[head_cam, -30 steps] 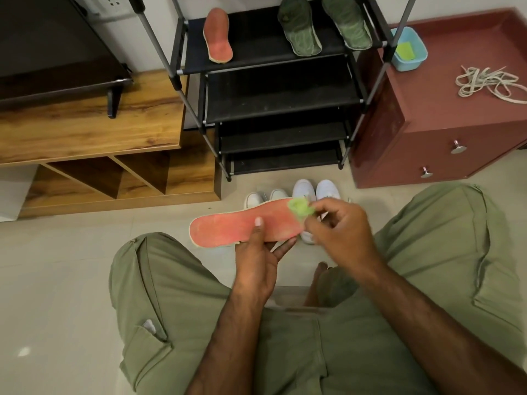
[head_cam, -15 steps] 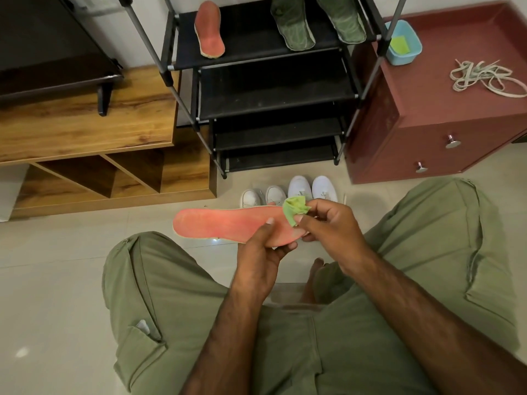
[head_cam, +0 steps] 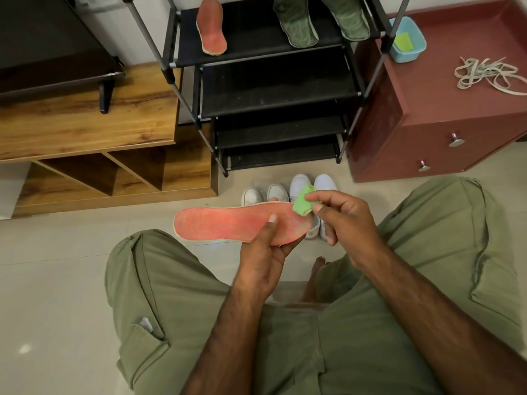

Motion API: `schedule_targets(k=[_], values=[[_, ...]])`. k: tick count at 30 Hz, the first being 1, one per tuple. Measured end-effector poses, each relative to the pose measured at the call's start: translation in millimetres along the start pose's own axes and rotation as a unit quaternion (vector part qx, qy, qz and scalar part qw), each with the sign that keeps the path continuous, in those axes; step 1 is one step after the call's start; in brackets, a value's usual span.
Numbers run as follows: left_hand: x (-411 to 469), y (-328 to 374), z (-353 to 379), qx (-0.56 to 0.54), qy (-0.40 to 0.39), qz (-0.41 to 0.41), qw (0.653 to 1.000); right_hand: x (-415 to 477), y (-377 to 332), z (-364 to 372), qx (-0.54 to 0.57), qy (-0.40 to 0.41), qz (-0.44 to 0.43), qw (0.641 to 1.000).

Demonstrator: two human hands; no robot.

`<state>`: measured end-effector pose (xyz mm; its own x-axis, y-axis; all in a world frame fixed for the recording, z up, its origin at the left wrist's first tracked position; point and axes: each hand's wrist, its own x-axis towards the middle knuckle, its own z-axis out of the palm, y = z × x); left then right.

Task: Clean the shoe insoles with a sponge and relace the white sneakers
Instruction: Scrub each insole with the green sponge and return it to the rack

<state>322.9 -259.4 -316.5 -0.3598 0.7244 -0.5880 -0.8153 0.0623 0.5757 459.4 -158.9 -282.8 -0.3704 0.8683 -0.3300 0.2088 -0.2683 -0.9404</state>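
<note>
My left hand [head_cam: 263,252] grips a long red insole [head_cam: 228,222] from below, thumb pressed on its top face. My right hand [head_cam: 345,220] pinches a small green sponge [head_cam: 303,202] between thumb and fingers at the insole's right end. Behind the insole, on the floor, stand two pairs of white sneakers [head_cam: 299,186], partly hidden by it. A second red insole [head_cam: 211,25] and two green insoles [head_cam: 296,21] lie on the top shelf of the black shoe rack [head_cam: 273,78]. White laces [head_cam: 484,74] lie in a loose heap on the maroon cabinet [head_cam: 445,109].
A blue tub [head_cam: 410,49] holding a yellow-green sponge sits on the cabinet's back left corner. A wooden TV unit [head_cam: 85,132] with a dark screen stands at the left. My knees in green trousers frame the tiled floor.
The insole shifted left in my left hand. The sponge lifted from the insole's surface to its right tip, and my right-hand fingers opened out a little.
</note>
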Motion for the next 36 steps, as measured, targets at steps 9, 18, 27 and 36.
schedule_targets(k=[9,18,27,36], values=[[-4.4,2.7,3.5,-0.007,-0.002,0.010,1.000,7.4,13.5,1.7,-0.191,0.060,-0.092,0.975],[-6.3,3.6,6.4,0.008,-0.012,0.005,1.000,11.9,7.2,-6.9,0.076,0.038,0.036,0.996],[-6.9,3.7,6.1,0.018,-0.013,0.009,1.000,8.0,17.1,-5.6,-0.280,0.002,-0.140,0.950],[-7.4,3.2,6.7,0.025,-0.012,0.009,1.000,6.7,12.9,-3.3,-0.313,0.037,-0.203,0.927]])
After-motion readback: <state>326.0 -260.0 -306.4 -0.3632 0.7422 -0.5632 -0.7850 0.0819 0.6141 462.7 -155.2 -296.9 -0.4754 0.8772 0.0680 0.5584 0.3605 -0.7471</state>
